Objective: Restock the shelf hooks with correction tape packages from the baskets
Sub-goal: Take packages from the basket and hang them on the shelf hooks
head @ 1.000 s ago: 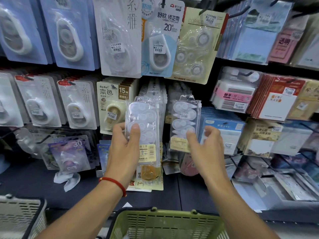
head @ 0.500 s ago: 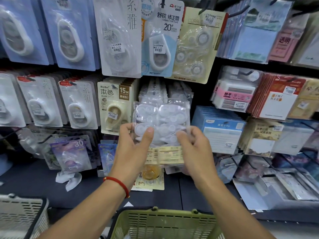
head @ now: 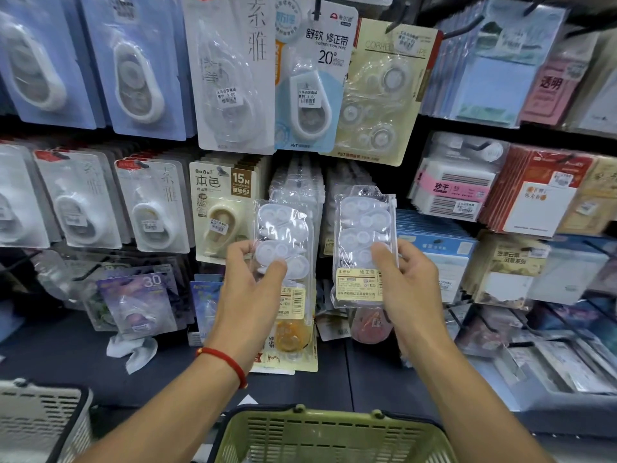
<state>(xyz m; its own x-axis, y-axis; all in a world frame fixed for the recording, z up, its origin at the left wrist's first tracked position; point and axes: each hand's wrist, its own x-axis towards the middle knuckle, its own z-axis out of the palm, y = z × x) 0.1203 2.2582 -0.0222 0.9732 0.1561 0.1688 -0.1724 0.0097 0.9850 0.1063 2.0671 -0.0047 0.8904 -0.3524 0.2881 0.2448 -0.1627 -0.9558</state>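
Note:
My left hand (head: 248, 289) grips a clear bag of white correction tapes (head: 283, 238), thumb across its front, held upright before the shelf. My right hand (head: 409, 282) grips a second clear bag of white correction tapes (head: 362, 228) with a yellow label at its lower end, thumb pressed on its front. The two bags are side by side, a gap between them. Behind them hang rows of the same clear bags (head: 300, 182) on hooks. A green basket (head: 330, 436) sits below my arms; its contents are out of sight.
A grey basket (head: 40, 419) stands at the lower left. Carded correction tapes (head: 150, 208) hang to the left and above, sticky-note packs (head: 454, 192) to the right. Loose packages (head: 287, 342) lie on the dark shelf base beneath my hands.
Half a second ago both hands held the bags together crosswise at the middle. Now the hands have moved apart, each with one upright bag.

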